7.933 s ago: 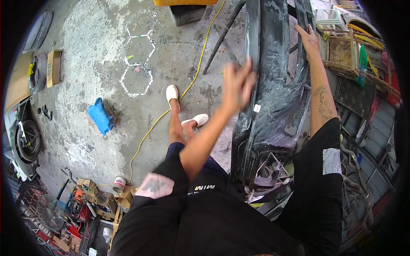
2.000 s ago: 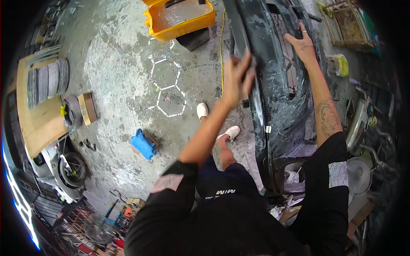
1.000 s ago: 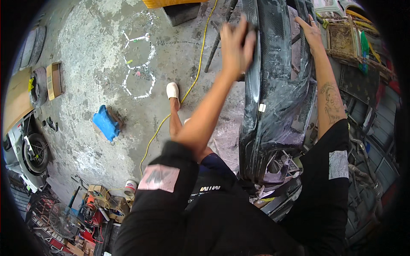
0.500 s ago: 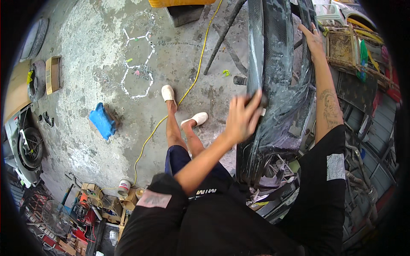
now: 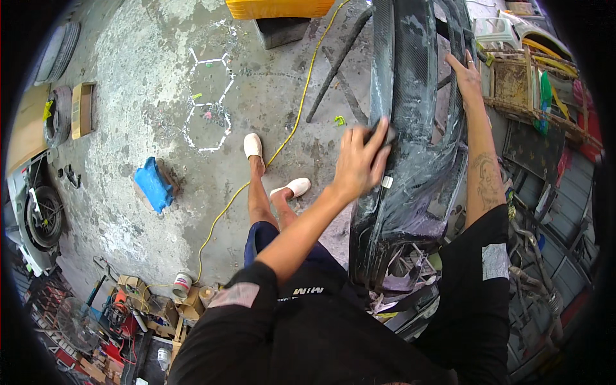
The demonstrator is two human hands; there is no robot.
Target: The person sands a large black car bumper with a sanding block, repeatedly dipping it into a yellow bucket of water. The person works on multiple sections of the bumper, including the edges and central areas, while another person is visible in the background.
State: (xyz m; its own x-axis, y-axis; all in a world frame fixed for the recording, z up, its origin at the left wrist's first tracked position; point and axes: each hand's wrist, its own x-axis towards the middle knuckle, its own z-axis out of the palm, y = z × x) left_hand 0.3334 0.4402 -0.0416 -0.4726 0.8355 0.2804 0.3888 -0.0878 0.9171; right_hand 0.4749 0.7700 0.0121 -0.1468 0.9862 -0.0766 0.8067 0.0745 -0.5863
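A long black car bumper [image 5: 414,77] with carbon weave and white dusty streaks stands along my right side, propped near dark stand legs [image 5: 340,64]. My left hand [image 5: 359,160] is closed on a dark pad [image 5: 389,135], pressed on the bumper's long inner edge, just above a small white tab [image 5: 387,182]. The pad is mostly hidden by my fingers. My right hand [image 5: 467,82] grips a slat in the upper right part of the bumper.
A yellow cord [image 5: 289,138] snakes over the stained floor beside my feet. A blue wrapped lump [image 5: 153,183] lies left. A yellow tub [image 5: 279,8] tops the view, tires [image 5: 58,115] and motorbike [image 5: 42,221] are far left, piled tools [image 5: 128,308] lower left, scrap [image 5: 532,256] right.
My left hand has moved down the bumper from a second ago, then slightly back up since half a second ago. My right hand keeps its grip as the view shifts slightly.
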